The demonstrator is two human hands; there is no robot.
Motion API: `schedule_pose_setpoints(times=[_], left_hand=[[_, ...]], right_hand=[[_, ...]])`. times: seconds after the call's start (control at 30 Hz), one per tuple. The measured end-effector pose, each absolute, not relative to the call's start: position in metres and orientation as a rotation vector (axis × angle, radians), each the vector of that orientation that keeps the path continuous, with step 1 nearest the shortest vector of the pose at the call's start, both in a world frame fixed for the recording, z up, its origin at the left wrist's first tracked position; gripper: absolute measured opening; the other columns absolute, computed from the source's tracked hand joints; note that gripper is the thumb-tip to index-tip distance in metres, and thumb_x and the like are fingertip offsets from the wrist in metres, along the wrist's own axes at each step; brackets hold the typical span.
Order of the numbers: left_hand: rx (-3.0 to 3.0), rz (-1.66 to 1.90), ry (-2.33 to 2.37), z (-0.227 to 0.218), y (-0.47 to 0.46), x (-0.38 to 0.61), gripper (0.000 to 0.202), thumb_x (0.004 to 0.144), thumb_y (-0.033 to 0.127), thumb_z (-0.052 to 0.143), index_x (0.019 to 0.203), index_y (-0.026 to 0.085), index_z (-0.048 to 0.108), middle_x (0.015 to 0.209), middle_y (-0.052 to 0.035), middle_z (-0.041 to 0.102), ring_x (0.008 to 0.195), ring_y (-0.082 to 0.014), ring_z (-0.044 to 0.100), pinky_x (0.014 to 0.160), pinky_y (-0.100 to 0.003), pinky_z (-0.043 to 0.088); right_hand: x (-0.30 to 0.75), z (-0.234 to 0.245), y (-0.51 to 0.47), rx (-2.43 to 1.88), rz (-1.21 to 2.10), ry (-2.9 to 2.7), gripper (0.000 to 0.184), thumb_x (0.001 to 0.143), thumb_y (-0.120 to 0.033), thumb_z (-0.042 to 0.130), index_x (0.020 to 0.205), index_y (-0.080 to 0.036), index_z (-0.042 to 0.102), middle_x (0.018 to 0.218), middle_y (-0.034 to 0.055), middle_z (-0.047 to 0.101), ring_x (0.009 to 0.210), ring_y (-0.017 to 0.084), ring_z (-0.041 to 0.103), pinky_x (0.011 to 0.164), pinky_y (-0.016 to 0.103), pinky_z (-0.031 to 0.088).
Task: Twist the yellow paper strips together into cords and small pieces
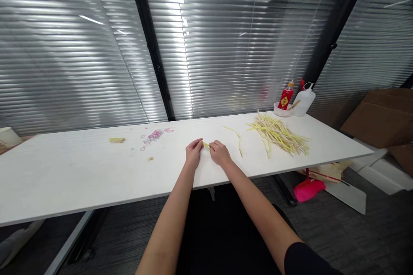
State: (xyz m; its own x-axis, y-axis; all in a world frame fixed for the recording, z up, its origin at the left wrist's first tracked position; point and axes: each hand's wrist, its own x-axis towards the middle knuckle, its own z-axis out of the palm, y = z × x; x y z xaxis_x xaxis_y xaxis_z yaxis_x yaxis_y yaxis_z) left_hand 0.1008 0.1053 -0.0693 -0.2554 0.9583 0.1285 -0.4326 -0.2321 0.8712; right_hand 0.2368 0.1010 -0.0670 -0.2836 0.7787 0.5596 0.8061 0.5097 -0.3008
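My left hand (194, 151) and my right hand (219, 153) are close together over the middle of the white table (77, 172). Between them runs a short length of yellow-green stalk (205, 144), and the fingers of both hands are closed on it. One loose, thin yellow stalk (238, 136) lies just right of my right hand. Farther right is a spread-out heap of long yellow and pale stalks (279, 135). To the left are a scatter of small pink and purple rings like rubber bands (155, 135) and a short bundle of cut stalks (116, 140).
At the back right corner stand a red bottle (285, 96) in a shallow pink bowl (281, 111) and a white squeeze bottle (304, 101). A brownish bit (151, 159) lies left of my hands. Cardboard boxes (380, 116) are beyond the right end; blinds (219, 51) line the back.
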Motion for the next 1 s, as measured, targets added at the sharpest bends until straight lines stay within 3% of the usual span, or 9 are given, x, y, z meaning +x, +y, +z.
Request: schedule_pose_setpoints(times=[0.13,0.27,0.53,1.0], left_hand=[[0.853,1.689,0.888,-0.072,0.108,0.1,0.027,0.059,0.028,0.077,0.08,0.014,0.068,0.082,-0.0045,0.063,0.072,-0.0112,0.055,0.079,-0.03,0.043],[0.803,1.7,0.859,-0.072,0.109,0.1,0.027,0.058,0.028,0.077,0.078,0.014,0.066,0.082,-0.0039,0.062,0.073,-0.0109,0.055,0.079,-0.029,0.043],[0.741,1.816,0.873,-0.069,0.108,0.099,0.029,0.057,0.03,0.077,0.077,0.013,0.064,0.08,-0.0034,0.06,0.074,-0.0109,0.055,0.079,-0.029,0.044],[0.803,1.827,0.893,-0.07,0.108,0.101,0.028,0.057,0.03,0.077,0.075,0.014,0.065,0.081,-0.0038,0.061,0.077,-0.0125,0.056,0.08,-0.029,0.044]], right_hand=[[0.238,-0.068,0.102,-1.246,-0.004,-2.066,0.024,0.086,-0.014,0.039,0.083,-0.019,0.063,0.081,0.0037,0.056,0.075,0.014,0.053,0.069,0.023,0.038],[0.239,-0.066,0.101,-1.196,0.07,-2.008,0.026,0.087,-0.014,0.038,0.095,-0.019,0.062,0.089,0.0044,0.058,0.083,0.014,0.055,0.075,0.023,0.04],[0.239,-0.06,0.094,-1.184,0.2,-2.057,0.031,0.09,-0.037,0.044,0.114,-0.022,0.057,0.104,0.0047,0.06,0.094,0.015,0.056,0.081,0.024,0.041],[0.244,-0.069,0.108,-1.06,0.422,-1.927,0.019,0.081,-0.026,0.059,0.095,-0.02,0.069,0.089,0.0034,0.067,0.08,0.014,0.059,0.076,0.024,0.043]])
